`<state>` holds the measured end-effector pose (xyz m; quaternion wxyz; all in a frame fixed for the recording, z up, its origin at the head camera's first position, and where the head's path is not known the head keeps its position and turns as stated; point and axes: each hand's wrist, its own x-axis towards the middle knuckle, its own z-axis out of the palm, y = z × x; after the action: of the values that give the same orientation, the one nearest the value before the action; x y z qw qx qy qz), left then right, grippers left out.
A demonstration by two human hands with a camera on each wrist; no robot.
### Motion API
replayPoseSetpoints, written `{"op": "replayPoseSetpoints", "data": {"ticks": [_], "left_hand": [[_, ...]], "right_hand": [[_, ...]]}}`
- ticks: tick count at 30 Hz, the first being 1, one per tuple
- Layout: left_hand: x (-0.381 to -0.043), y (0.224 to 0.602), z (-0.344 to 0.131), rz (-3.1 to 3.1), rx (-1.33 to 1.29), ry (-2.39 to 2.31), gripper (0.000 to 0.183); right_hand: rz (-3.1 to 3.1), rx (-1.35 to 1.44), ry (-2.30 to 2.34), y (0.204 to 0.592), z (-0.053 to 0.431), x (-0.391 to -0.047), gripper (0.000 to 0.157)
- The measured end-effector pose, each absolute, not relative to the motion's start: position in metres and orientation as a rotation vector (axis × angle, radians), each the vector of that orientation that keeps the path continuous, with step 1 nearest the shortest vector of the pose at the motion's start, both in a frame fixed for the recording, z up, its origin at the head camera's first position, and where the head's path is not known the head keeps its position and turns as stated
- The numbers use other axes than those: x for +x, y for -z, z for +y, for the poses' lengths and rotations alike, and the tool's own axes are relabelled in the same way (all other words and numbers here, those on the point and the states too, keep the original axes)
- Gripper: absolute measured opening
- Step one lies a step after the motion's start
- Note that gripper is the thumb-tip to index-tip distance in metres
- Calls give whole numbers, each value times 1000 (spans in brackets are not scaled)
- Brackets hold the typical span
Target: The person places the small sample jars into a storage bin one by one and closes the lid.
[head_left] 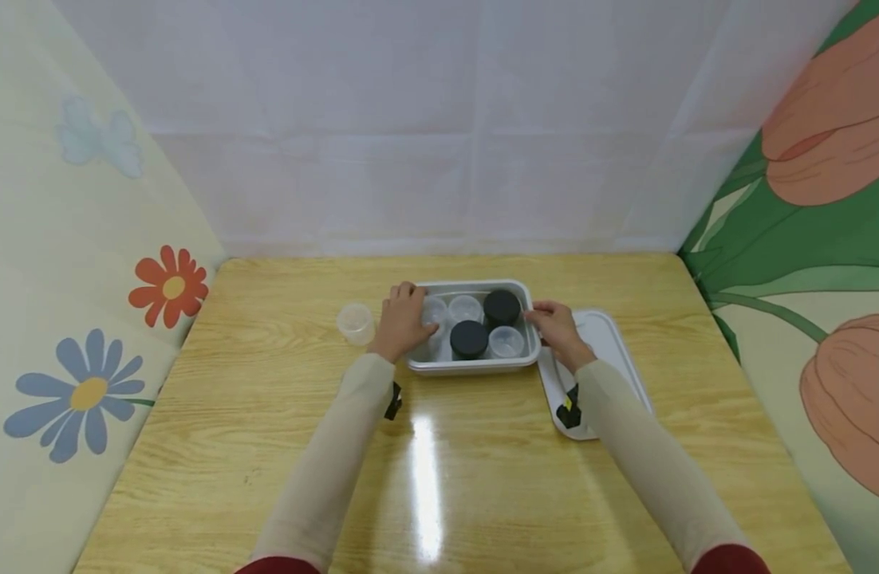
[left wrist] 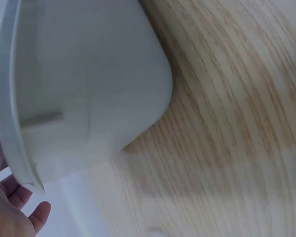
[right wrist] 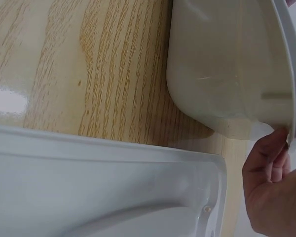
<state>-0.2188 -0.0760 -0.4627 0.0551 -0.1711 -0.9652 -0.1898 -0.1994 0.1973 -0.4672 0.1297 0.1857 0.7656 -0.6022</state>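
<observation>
A whitish rectangular box (head_left: 475, 368) stands on the table with several small round plastic cups inside. Two of these have black lids, one the front black-lidded cup (head_left: 469, 340), the other the rear black-lidded cup (head_left: 502, 307); a clear cup (head_left: 506, 342) sits at the front right. My left hand (head_left: 401, 320) grips the box's left end, thumb over the rim. At the opposite end, my right hand (head_left: 560, 328) pinches the rim between thumb and fingers, seen closer as the right hand (right wrist: 274, 182) in the right wrist view.
To the left of the box stands another clear cup (head_left: 356, 324) on the wooden table (head_left: 267, 446). A white lid (head_left: 612, 343) lies flat at the right, partly under my right forearm. Behind the table hangs a white cloth (head_left: 411, 159); printed panels flank both sides.
</observation>
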Motion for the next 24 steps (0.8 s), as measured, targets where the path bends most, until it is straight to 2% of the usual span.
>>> {"op": "replayPoseSetpoints", "data": {"ticks": [24], "left_hand": [[-211,451,-125,-2983,-215,917,64]], "right_hand": [[2210,548,1718,465,197,-199,47]]}}
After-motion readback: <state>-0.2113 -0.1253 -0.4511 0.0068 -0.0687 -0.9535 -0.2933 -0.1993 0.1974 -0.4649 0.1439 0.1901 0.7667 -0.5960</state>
